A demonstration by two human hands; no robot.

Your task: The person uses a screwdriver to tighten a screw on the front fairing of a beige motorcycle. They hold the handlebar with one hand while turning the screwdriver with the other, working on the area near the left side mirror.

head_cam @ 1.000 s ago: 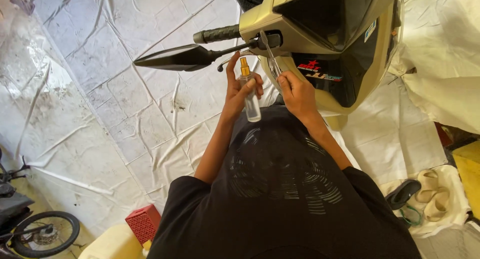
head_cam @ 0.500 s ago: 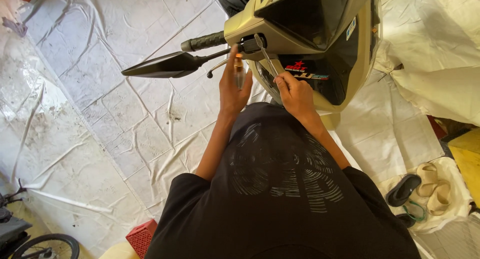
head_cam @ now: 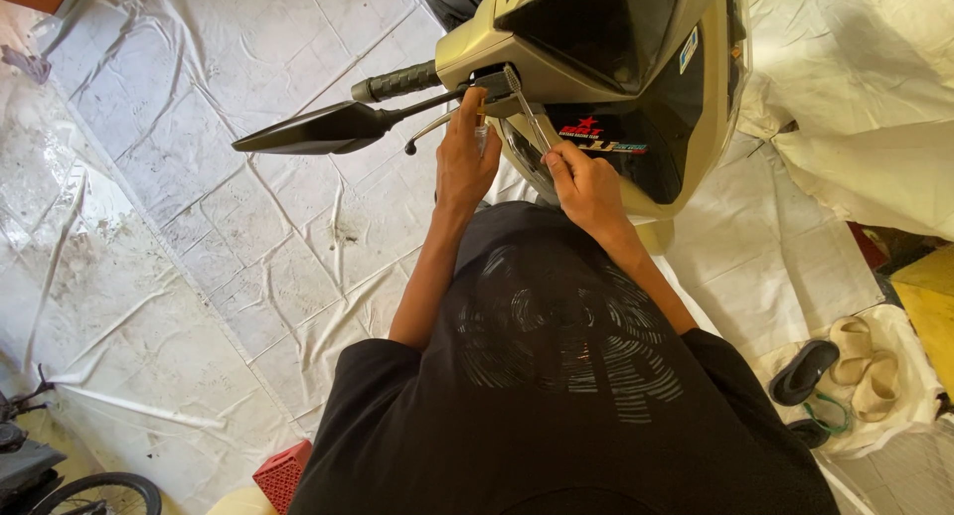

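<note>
A gold and black scooter [head_cam: 636, 167] stands in front of me, its handlebar end pointing left. My left hand [head_cam: 465, 167] is raised to the switch housing [head_cam: 492, 78] and grips a small clear bottle [head_cam: 481, 138], mostly hidden behind the fingers. My right hand [head_cam: 588, 185] holds a thin metal tool [head_cam: 529, 113] whose tip rests at that same housing. A black mirror [head_cam: 318, 128], a rubber grip [head_cam: 397, 80] and a brake lever [head_cam: 432, 128] stick out just left of my left hand.
A creased white tarpaulin [head_cam: 199, 237] covers the floor. Sandals [head_cam: 855, 361] lie on a cloth at the right. A red crate [head_cam: 283, 470] and a bicycle wheel [head_cam: 99, 493] sit at the lower left. More white sheeting [head_cam: 855, 108] is bunched at the upper right.
My left hand has lifted the bottle up to the switch housing, so the bottle is now mostly covered. The right hand stays on the tool. The view has shifted slightly.
</note>
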